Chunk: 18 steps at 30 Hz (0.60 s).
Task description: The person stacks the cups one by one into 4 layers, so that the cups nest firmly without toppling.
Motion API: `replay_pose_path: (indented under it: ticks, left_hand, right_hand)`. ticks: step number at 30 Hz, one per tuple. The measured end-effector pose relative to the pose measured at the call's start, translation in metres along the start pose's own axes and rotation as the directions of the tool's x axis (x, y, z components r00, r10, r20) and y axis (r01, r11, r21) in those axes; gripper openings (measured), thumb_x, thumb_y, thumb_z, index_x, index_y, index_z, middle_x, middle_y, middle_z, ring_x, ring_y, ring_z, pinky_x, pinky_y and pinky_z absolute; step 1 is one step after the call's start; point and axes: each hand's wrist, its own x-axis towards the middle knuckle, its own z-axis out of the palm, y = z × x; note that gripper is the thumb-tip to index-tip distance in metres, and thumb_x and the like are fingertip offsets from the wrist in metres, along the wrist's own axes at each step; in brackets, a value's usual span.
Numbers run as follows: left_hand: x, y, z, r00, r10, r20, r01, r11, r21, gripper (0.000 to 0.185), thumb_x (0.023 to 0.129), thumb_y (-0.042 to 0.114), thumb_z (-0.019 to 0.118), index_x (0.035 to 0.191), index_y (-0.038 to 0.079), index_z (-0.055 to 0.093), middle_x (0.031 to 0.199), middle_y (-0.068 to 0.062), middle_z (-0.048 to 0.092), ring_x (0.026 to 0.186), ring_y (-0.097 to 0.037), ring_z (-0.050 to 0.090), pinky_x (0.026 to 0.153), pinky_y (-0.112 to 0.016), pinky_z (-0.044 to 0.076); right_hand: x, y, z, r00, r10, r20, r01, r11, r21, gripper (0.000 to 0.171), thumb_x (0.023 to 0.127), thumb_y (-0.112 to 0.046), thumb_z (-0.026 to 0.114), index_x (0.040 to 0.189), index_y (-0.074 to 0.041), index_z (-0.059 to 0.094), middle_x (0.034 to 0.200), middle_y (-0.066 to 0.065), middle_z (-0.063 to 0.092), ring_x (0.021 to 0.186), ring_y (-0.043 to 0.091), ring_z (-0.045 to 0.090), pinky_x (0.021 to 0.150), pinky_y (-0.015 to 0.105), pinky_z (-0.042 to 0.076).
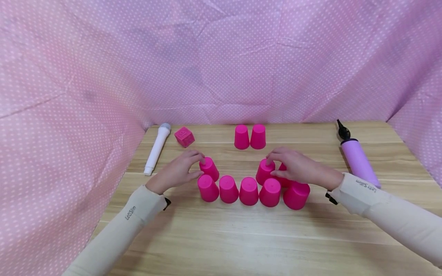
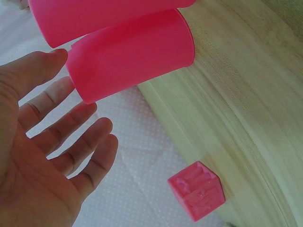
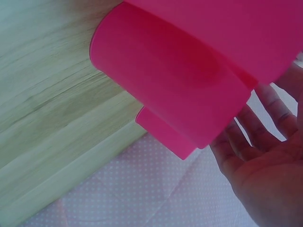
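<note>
Both left grip (image 1: 177, 171) and right grip (image 1: 299, 166) sit relaxed at cups (image 1: 210, 169); only head shows pump (image 1: 360, 161).

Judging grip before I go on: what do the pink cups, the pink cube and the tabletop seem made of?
Pink cups: probably plastic, smooth with a satin finish; even color, soft highlights. Pink cube: perhaps rubber or soft plastic, fairly matte, with molded-looking relief. Tabletop: wood or wood-look laminate, low sheen; pale grain streaks.

Your right hand (image 1: 296, 165) partly hid one pink cup (image 1: 283, 183); left wrist view's top edge cropped another cup (image 2: 102, 20); cube embossing (image 1: 183, 133) was too small to read.
</note>
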Motion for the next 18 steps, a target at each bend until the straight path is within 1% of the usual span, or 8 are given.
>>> replay_pose_path:
  ticks: [8,12,18]
  left_hand:
    - [0.0024,-0.0008,0.0009,1.000,-0.026,0.010,0.026,1.000,0.004,0.026,0.081,0.015,0.075,0.102,0.011,0.061,0.106,-0.002,0.057,0.106,-0.020,0.052,0.092,-0.037,0.045]
    - [0.0037,-0.0007,0.0023,0.999,-0.050,0.019,0.050,0.999,0.010,0.025,0.082,0.016,0.075,0.102,0.012,0.061,0.105,-0.001,0.056,0.104,-0.019,0.052,0.090,-0.036,0.046]
    - [0.0055,-0.0014,0.0050,0.999,-0.050,0.006,0.050,0.999,0.020,0.025,0.081,0.016,0.075,0.102,0.011,0.061,0.106,-0.003,0.057,0.103,-0.020,0.052,0.089,-0.037,0.046]
  right_hand:
    - [0.0018,0.0009,0.0027,1.000,-0.007,0.003,0.007,1.000,0.021,0.032,0.075,-0.015,0.081,0.103,-0.012,0.064,0.096,-0.002,0.057,0.089,0.021,0.056,0.076,0.033,0.049]
    - [0.0027,-0.0003,0.0031,1.000,0.005,0.014,-0.006,1.000,0.023,0.032,0.076,-0.016,0.080,0.103,-0.012,0.063,0.095,-0.003,0.057,0.088,0.022,0.056,0.075,0.032,0.049]
    - [0.0025,-0.0022,0.0021,1.000,-0.003,0.002,0.003,1.000,0.017,0.032,0.076,-0.015,0.080,0.103,-0.011,0.064,0.095,-0.002,0.058,0.088,0.022,0.057,0.076,0.034,0.049]
